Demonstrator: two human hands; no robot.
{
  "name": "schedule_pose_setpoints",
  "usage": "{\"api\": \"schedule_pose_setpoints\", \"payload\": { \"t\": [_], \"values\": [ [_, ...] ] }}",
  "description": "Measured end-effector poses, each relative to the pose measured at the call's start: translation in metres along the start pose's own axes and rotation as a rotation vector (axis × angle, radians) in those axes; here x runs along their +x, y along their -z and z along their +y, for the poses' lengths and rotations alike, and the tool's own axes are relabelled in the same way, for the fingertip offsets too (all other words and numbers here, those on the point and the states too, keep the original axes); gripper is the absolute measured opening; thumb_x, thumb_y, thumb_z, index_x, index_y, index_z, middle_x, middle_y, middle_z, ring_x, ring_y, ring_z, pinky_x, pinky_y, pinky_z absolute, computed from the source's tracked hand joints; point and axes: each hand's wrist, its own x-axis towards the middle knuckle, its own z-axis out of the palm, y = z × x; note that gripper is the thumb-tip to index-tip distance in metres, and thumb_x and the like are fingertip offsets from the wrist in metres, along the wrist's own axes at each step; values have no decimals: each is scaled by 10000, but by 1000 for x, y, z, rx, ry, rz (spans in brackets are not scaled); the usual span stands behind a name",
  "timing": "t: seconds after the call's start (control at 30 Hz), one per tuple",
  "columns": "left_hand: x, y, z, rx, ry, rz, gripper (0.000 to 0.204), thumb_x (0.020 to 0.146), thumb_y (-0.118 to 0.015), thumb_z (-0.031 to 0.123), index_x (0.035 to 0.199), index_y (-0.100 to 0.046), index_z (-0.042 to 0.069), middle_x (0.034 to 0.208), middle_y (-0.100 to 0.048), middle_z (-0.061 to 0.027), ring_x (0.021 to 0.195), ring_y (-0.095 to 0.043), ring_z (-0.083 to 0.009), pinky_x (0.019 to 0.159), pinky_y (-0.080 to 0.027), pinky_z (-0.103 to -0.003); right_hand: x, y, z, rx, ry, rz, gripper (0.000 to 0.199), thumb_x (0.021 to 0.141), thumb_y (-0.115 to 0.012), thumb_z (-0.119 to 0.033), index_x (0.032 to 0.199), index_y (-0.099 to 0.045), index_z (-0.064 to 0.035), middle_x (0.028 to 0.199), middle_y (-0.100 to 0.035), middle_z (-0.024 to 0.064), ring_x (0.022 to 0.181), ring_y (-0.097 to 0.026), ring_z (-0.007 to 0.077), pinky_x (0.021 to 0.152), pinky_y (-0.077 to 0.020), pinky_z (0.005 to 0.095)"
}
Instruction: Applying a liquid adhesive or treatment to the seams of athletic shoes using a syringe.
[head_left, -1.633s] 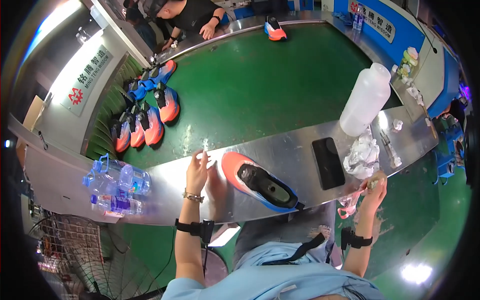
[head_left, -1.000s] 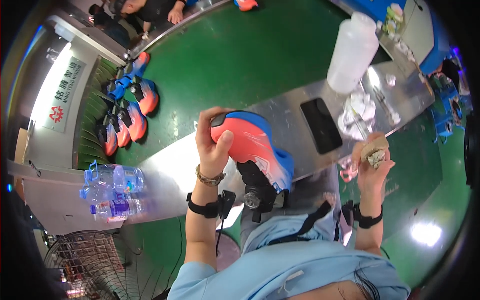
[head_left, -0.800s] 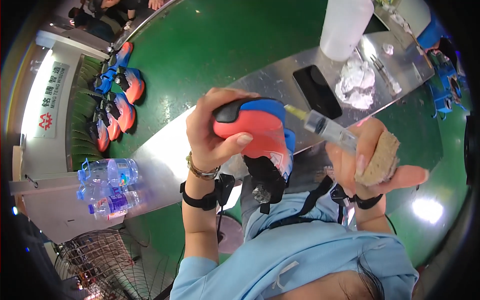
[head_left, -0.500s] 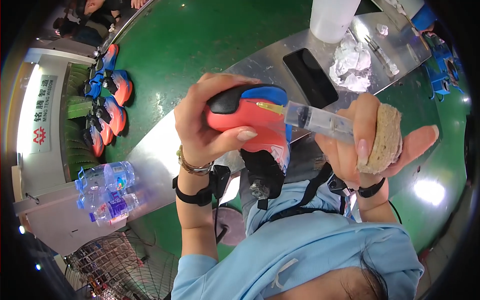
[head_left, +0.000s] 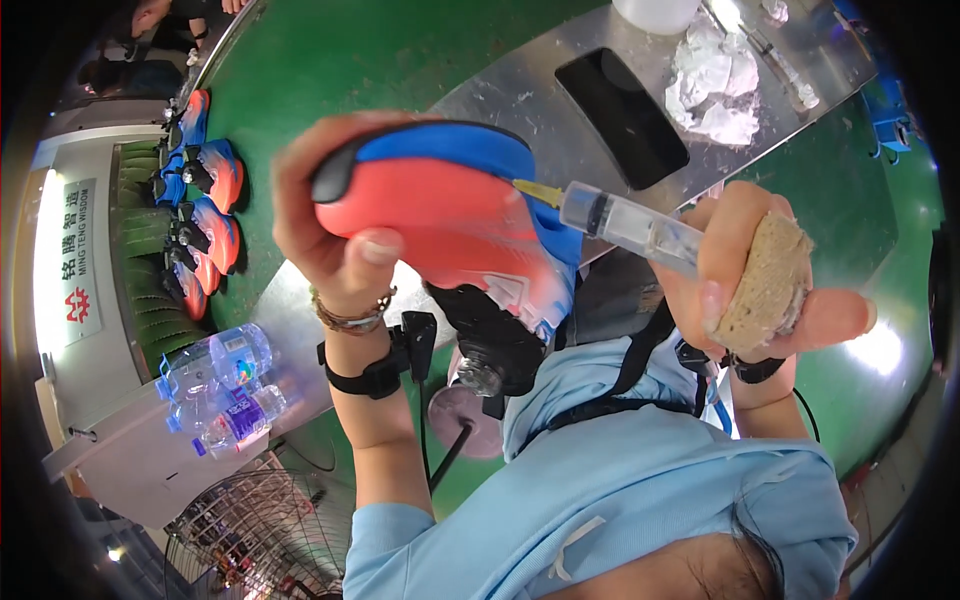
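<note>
Right now your left hand (head_left: 335, 215) grips the shoe (head_left: 440, 215) at frame centre, raised off the steel bench (head_left: 520, 110) and tipped, apparently so its blue edge faces the needle. Your right hand (head_left: 760, 280), right of centre, is closed around a syringe (head_left: 625, 222) with its yellow tip touching that edge, and pinches a tan sponge (head_left: 765, 285) too, likely kept ready for wiping.

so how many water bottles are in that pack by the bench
3 show clearly, lying wrapped together at the lower left: one on top, one in the middle, one at the bottom. More may be hidden behind them.
</note>
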Motion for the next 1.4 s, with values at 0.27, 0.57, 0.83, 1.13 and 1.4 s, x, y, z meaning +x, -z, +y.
{"api": "schedule_pose_setpoints", "payload": {
  "t": [0.27,0.57,0.83,1.13,1.4],
  "values": [
    [-1,7,-15,154,90,132,738,772,-523,586,1114,-413,-58,1025,-546,-200,912,-559,-261,797,-459,-358,-21,-1,7,-155,-418,384,876,574,-489,-800,786,-509,49,643,-525,70,444,-481,71,368,-365,176],
    [-10,15,-32,298,202,295,664,840,-381,581,1101,-459,-25,1026,-544,-134,932,-545,-207,810,-450,-324,-33,13,18,-141,-544,212,750,738,-447,-692,828,-490,51,557,-484,51,399,-438,79,359,-313,193],
    [-14,17,-46,321,306,433,570,907,-303,497,1099,-490,-6,1006,-547,-98,907,-540,-186,807,-436,-289,-54,21,8,-194,-647,269,776,724,-416,-720,830,-489,46,528,-470,38,392,-434,84,362,-301,197],
    [-24,37,-68,147,533,526,455,918,-372,439,882,-539,17,880,-549,-39,793,-510,-108,707,-430,-241,-73,30,3,-275,-626,295,723,787,-398,-664,846,-502,49,525,-463,38,391,-422,76,374,-292,196],
    [-60,54,-85,-176,745,625,312,905,-483,299,954,-550,-1,873,-593,-68,725,-579,-119,649,-493,-266,-55,23,23,-240,-455,304,421,905,-410,-386,901,-506,24,643,-518,58,450,-448,75,393,-335,198]
  ]
}}
